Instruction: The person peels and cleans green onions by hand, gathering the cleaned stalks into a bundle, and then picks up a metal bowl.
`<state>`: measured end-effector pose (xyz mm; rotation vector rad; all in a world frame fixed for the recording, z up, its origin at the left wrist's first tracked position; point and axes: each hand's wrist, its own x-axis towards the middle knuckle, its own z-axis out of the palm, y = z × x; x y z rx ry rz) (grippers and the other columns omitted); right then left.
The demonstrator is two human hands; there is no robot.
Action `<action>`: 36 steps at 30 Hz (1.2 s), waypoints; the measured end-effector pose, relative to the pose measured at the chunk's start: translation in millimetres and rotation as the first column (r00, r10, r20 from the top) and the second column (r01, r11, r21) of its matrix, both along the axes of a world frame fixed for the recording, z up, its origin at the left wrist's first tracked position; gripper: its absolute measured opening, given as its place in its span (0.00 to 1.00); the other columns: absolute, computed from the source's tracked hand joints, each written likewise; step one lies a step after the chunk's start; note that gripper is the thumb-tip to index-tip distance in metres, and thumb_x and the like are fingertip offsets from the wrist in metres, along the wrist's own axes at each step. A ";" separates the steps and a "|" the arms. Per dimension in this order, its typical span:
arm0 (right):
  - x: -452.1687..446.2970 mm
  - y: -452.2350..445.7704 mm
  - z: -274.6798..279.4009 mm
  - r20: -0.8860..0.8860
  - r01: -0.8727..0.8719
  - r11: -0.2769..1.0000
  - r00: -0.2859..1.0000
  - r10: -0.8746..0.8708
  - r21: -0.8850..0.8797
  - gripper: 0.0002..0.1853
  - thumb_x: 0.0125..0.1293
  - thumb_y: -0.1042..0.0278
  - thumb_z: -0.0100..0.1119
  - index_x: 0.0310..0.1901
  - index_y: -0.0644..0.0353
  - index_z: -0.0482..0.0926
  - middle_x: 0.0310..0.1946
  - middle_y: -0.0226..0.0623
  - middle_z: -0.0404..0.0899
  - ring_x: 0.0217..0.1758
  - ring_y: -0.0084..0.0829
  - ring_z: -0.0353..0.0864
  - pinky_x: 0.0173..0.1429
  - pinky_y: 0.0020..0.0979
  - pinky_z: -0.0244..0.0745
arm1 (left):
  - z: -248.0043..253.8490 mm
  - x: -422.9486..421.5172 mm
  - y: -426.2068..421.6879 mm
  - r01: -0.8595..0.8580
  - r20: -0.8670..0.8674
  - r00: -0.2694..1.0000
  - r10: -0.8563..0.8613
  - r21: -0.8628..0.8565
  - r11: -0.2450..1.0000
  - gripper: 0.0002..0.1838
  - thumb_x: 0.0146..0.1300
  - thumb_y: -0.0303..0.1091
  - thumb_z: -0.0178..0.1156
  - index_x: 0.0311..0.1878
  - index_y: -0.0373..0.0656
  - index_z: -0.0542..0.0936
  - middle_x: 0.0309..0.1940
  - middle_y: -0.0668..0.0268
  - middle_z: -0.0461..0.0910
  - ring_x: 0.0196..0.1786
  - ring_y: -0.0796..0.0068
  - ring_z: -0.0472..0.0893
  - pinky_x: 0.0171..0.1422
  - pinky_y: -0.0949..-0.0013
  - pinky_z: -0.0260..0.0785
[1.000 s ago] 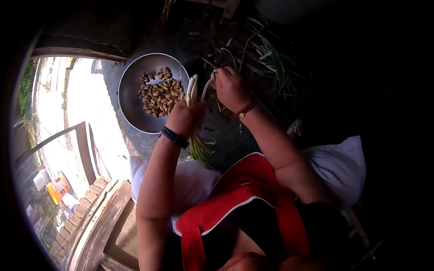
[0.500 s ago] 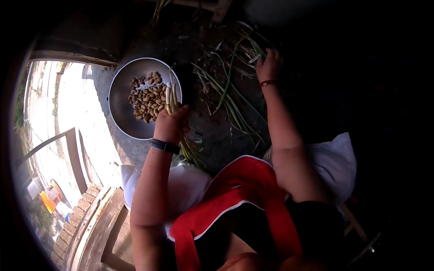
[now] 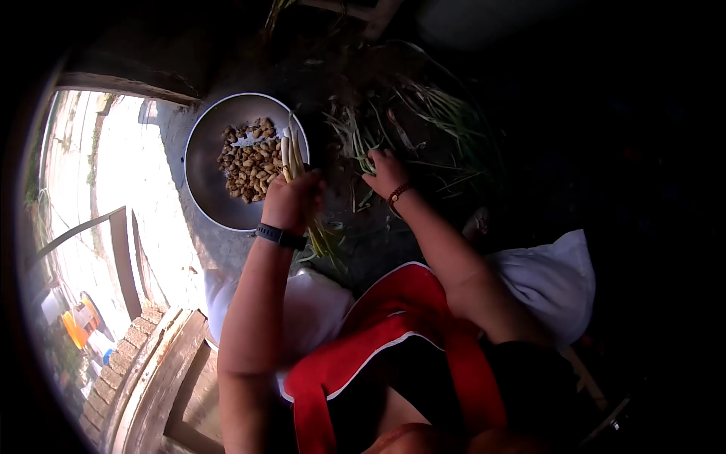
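Observation:
My left hand is closed round a bunch of green onions, white ends up and green leaves hanging below the fist. Just behind it lies a round metal bowl holding several peanuts in their shells and something white. My right hand, to the right of the bowl, has its fingers closed on green stalks over the dark ground. More long green stalks lie spread beyond and to the right of it.
A wooden frame and a row of bricks are at the lower left, beside a brightly lit doorway. Orange and white objects show outside. A wooden leg stands at the top.
My right hand went out to the stalks at the far right, then came back left and nearer, with stalks now at its fingers. My left hand kept its hold on the bunch.

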<state>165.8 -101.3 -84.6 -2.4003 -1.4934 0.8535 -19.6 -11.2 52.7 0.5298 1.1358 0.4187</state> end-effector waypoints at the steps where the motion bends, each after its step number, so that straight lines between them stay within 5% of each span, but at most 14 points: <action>1: -4.6 -3.6 -4.4 -0.038 0.033 0.999 0.999 -0.031 0.043 0.17 0.54 0.64 0.63 0.44 0.58 0.72 0.42 0.43 0.73 0.45 0.44 0.75 0.46 0.41 0.73 | -0.1 -1.6 0.4 0.008 -0.009 1.000 -0.008 0.015 1.000 0.05 0.56 0.30 0.57 0.29 0.39 0.74 0.19 0.66 0.75 0.16 0.77 0.72 0.19 0.74 0.66; 4: -5.8 8.5 -2.5 -0.023 0.082 0.995 0.996 -0.081 0.053 0.16 0.54 0.61 0.63 0.42 0.59 0.74 0.42 0.44 0.73 0.43 0.44 0.76 0.46 0.40 0.73 | -1.6 -3.6 -1.4 0.026 -0.044 0.999 -0.024 0.029 0.999 0.06 0.56 0.31 0.59 0.27 0.40 0.74 0.19 0.67 0.75 0.16 0.77 0.71 0.19 0.74 0.65; 7: -0.8 26.0 -22.9 0.041 0.114 0.960 0.991 -0.129 0.256 0.15 0.53 0.60 0.64 0.37 0.62 0.75 0.40 0.46 0.75 0.42 0.44 0.76 0.44 0.40 0.74 | -5.4 -3.6 -0.5 0.033 -0.085 0.996 -0.031 0.022 0.999 0.08 0.56 0.33 0.60 0.26 0.42 0.74 0.17 0.69 0.73 0.15 0.77 0.70 0.19 0.74 0.64; 10: 4.5 40.5 -44.6 -0.022 0.236 0.970 0.972 -0.235 0.054 0.14 0.52 0.61 0.65 0.33 0.64 0.76 0.31 0.43 0.77 0.34 0.38 0.78 0.38 0.37 0.74 | -3.9 -2.9 -0.4 0.094 -0.110 0.990 -0.087 0.057 0.994 0.08 0.56 0.34 0.60 0.25 0.43 0.73 0.15 0.71 0.70 0.14 0.78 0.68 0.18 0.75 0.63; 11: 6.3 43.6 -50.5 -0.211 0.332 0.934 0.930 -0.300 0.134 0.13 0.51 0.63 0.64 0.32 0.64 0.76 0.28 0.40 0.77 0.32 0.36 0.78 0.37 0.36 0.74 | -1.3 -2.3 -0.9 0.110 -0.125 0.987 -0.099 0.081 0.991 0.09 0.56 0.34 0.60 0.25 0.43 0.73 0.14 0.71 0.69 0.14 0.78 0.68 0.18 0.75 0.62; 13: 8.7 46.6 -51.8 -0.571 0.538 0.814 0.747 -0.341 0.218 0.10 0.50 0.67 0.63 0.29 0.64 0.76 0.22 0.36 0.77 0.28 0.33 0.78 0.36 0.33 0.74 | -1.3 -5.4 -0.5 0.113 -0.149 0.984 -0.098 0.099 0.989 0.09 0.56 0.34 0.61 0.24 0.43 0.73 0.13 0.72 0.68 0.14 0.79 0.67 0.18 0.75 0.61; 14: 9.9 45.6 -51.9 -0.687 0.616 0.766 0.639 -0.347 0.186 0.08 0.51 0.69 0.62 0.28 0.63 0.75 0.19 0.30 0.75 0.23 0.23 0.74 0.29 0.26 0.70 | -3.9 -6.8 -0.8 0.103 -0.154 0.984 -0.088 0.096 0.990 0.09 0.56 0.34 0.60 0.24 0.44 0.73 0.13 0.72 0.68 0.14 0.79 0.67 0.18 0.75 0.61; 16: 14.7 37.7 -21.0 -0.909 0.629 0.775 0.285 -0.305 -0.063 0.06 0.54 0.68 0.62 0.28 0.60 0.76 0.19 0.27 0.74 0.22 0.20 0.73 0.27 0.23 0.67 | -11.5 -5.8 0.0 0.099 -0.156 0.984 -0.084 0.093 0.991 0.09 0.56 0.34 0.61 0.25 0.43 0.73 0.14 0.73 0.69 0.14 0.80 0.67 0.19 0.76 0.60; 17: 15.5 32.9 -4.9 -0.956 0.594 0.783 0.079 -0.284 -0.184 0.05 0.55 0.68 0.62 0.29 0.58 0.77 0.19 0.25 0.74 0.21 0.18 0.72 0.26 0.21 0.66 | -18.0 -5.7 -0.6 0.104 -0.157 0.984 -0.089 0.090 0.991 0.08 0.56 0.34 0.61 0.26 0.42 0.75 0.14 0.72 0.70 0.14 0.80 0.67 0.20 0.76 0.60; 21: -3.0 39.8 48.3 -0.960 0.438 0.858 -0.191 -0.203 -0.268 0.03 0.59 0.70 0.59 0.34 0.56 0.76 0.23 0.24 0.75 0.23 0.18 0.72 0.28 0.19 0.65 | -32.2 -1.4 -7.6 0.246 -0.211 0.958 -0.196 0.247 0.937 0.07 0.55 0.33 0.62 0.31 0.40 0.79 0.18 0.71 0.75 0.17 0.81 0.70 0.22 0.77 0.61; 26: -23.0 42.0 67.3 -0.954 0.492 0.826 -0.251 -0.166 -0.274 0.04 0.59 0.71 0.59 0.35 0.59 0.75 0.26 0.28 0.76 0.26 0.20 0.74 0.32 0.22 0.72 | -8.6 7.3 -12.0 0.385 -0.355 0.887 -0.294 0.219 0.897 0.07 0.54 0.31 0.62 0.34 0.39 0.80 0.21 0.69 0.78 0.19 0.82 0.71 0.24 0.76 0.62; 36: -25.2 43.4 80.7 -0.964 0.562 0.791 -0.228 -0.133 -0.242 0.03 0.60 0.71 0.58 0.33 0.59 0.74 0.24 0.28 0.75 0.25 0.20 0.74 0.29 0.22 0.70 | 2.3 5.8 -9.8 0.400 -0.350 0.887 -0.302 0.253 0.881 0.07 0.52 0.29 0.64 0.33 0.37 0.80 0.22 0.69 0.78 0.19 0.81 0.72 0.24 0.76 0.64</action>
